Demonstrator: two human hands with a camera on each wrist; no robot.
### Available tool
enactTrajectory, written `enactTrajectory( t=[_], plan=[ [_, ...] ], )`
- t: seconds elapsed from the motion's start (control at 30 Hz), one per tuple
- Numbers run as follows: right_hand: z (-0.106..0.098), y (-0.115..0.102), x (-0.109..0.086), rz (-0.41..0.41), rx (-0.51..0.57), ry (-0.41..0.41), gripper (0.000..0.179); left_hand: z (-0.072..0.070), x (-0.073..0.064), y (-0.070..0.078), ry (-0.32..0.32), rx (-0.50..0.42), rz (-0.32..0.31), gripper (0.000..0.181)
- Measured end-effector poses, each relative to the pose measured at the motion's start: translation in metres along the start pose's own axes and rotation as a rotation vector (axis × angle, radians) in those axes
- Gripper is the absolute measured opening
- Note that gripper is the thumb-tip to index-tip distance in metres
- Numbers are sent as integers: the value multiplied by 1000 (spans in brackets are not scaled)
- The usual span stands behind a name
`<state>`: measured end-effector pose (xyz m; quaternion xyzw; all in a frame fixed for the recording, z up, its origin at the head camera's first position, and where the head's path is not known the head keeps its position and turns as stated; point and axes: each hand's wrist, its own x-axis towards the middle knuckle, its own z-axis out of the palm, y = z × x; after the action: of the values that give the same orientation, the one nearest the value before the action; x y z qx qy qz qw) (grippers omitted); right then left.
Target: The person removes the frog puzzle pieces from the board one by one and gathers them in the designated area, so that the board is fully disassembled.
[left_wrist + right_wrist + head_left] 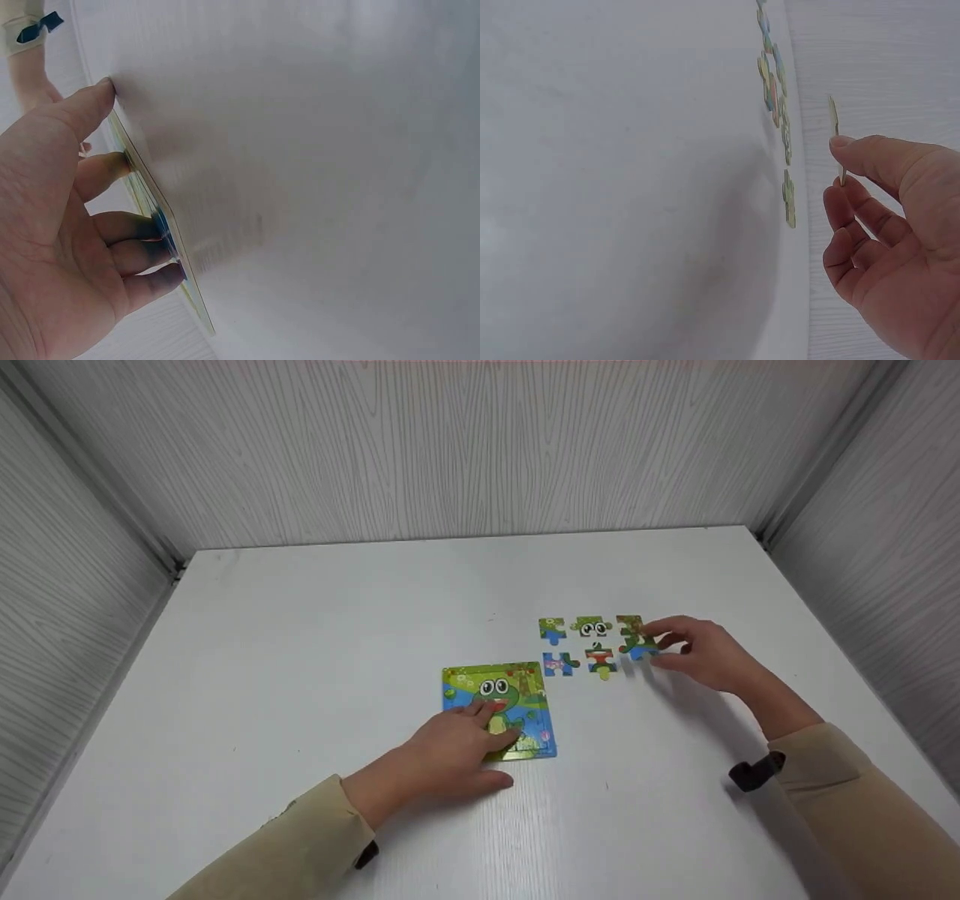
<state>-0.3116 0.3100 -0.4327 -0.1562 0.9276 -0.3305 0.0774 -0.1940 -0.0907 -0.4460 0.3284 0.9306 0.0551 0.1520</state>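
Note:
My left hand [450, 750] rests on a square frog puzzle board [534, 701], its fingertips touching the picture. In the left wrist view those fingers [139, 225] lie against the board's face, and the thumb is by its near edge. Farther right, my right hand [705, 654] pinches a blue and green puzzle piece [640, 648] between thumb and fingers. The right wrist view shows this held piece [834, 114] edge-on, raised off the table. Beside it lie several loose pieces, among them one with the frog's eyes [592, 628] and one with a red mouth [600, 658].
A brown and green corner piece [628, 622] lies just behind the held one. Two more pieces, one blue-green [552, 628] and one with pink [558, 664], lie left in the group. Wood-grain panels [480, 450] border the white table [337, 615] at the back and sides.

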Motion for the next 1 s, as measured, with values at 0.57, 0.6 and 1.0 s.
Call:
enactTrajectory(
  t=[0.57, 0.6, 1.0],
  plan=[
    [4, 18, 0, 96, 28, -23, 47, 2, 1, 0, 15, 21, -8, 67],
    [4, 19, 0, 97, 28, -25, 47, 2, 1, 0, 14, 22, -10, 67],
    [8, 24, 2, 102, 37, -26, 46, 1, 1, 1, 4, 20, -7, 67]
  ],
)
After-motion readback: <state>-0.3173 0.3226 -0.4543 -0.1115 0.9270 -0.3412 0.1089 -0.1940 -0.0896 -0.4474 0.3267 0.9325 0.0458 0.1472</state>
